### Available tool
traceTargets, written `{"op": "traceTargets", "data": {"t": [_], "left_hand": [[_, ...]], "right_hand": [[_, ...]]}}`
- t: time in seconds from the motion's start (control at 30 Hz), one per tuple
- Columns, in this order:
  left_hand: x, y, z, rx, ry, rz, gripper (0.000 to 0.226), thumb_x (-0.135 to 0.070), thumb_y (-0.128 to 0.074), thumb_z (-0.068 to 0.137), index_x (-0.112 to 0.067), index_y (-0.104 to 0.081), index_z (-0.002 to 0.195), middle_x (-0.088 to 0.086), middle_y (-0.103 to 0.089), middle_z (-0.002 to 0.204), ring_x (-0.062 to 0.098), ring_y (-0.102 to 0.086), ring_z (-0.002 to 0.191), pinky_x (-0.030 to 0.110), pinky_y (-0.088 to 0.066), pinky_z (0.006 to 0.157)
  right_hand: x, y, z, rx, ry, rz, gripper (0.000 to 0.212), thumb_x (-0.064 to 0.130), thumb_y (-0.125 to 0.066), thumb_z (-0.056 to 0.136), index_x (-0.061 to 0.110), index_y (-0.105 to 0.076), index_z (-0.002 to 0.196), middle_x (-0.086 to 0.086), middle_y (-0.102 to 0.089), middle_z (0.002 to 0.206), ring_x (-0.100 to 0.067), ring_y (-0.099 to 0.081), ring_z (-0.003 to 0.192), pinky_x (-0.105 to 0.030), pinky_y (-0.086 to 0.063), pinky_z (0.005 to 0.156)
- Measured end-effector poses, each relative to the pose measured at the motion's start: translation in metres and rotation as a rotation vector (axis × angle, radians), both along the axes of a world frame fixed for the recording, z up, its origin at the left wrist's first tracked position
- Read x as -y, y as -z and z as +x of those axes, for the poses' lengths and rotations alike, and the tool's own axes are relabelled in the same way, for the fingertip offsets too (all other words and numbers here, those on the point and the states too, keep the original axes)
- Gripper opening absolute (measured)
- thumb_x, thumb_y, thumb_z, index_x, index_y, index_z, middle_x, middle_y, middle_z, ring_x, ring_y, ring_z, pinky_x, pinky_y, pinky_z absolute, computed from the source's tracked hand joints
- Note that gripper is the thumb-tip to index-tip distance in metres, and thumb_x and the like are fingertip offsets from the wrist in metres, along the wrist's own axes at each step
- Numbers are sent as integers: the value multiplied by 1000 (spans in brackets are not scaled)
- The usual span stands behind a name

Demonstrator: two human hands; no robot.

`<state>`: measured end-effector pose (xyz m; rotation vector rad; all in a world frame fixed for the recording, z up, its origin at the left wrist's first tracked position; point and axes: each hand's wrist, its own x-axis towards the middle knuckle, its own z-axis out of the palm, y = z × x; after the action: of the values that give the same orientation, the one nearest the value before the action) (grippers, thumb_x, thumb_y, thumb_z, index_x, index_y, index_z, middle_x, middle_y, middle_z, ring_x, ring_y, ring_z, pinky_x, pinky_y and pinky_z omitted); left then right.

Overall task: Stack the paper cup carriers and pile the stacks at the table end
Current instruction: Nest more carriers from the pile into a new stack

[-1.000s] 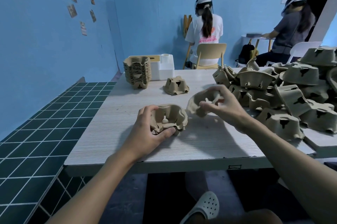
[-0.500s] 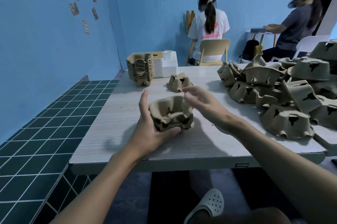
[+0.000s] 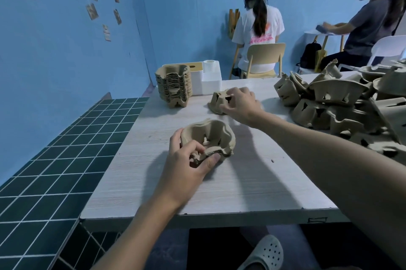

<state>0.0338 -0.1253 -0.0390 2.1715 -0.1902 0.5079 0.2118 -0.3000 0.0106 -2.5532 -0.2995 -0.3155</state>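
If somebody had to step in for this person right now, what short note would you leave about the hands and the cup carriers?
Left hand: grips the small stack of nested carriers near the front of the table.
Right hand: grips a lone carrier, upside down, mid-table.
Done: a tall stack stands at the far end beside a white box.
Left: add the lone carrier to the small stack, work through the loose heap on the right, then pile the stacks at the far end.
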Motion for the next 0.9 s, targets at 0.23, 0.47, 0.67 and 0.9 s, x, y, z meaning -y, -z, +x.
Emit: {"op": "traceTargets", "data": {"t": [0.23,0.47,0.67,0.9], "left_hand": [[1,1,1,-24,24,-15,37,-59,-66,76,-24,-56,76,-13,-27,150,-35,-26,117,-7,-24,87],[1,2,1,-12,27,-41,41,-61,-64,73,-22,-54,75,-12,-31,148,-27,-38,115,-3,-32,86],[0,0,1,-18,30,-37,40,-65,-62,73,-26,-56,76,-7,-34,149,0,-49,119,-4,-29,88],[1,-3,-2,-18,55,4,32,-53,-71,80,-24,-67,92,-5,-39,142,0,-45,116,-5,-26,89]], "right_hand": [[-18,8,51,-45,109,-21,52,55,-52,90,23,-47,131,-11,-51,131,-33,-46,121,-46,-34,98],[-26,4,41,29,193,59,41,47,-59,80,17,-44,104,-8,-53,106,-31,-52,99,-47,-48,85],[1,-6,-2,71,130,210,40,44,-62,83,15,-45,103,-9,-58,100,-26,-56,88,-42,-51,75],[53,-9,-86,38,104,405,41,45,-61,85,10,-54,106,-8,-65,98,-27,-63,86,-47,-56,76]]}}
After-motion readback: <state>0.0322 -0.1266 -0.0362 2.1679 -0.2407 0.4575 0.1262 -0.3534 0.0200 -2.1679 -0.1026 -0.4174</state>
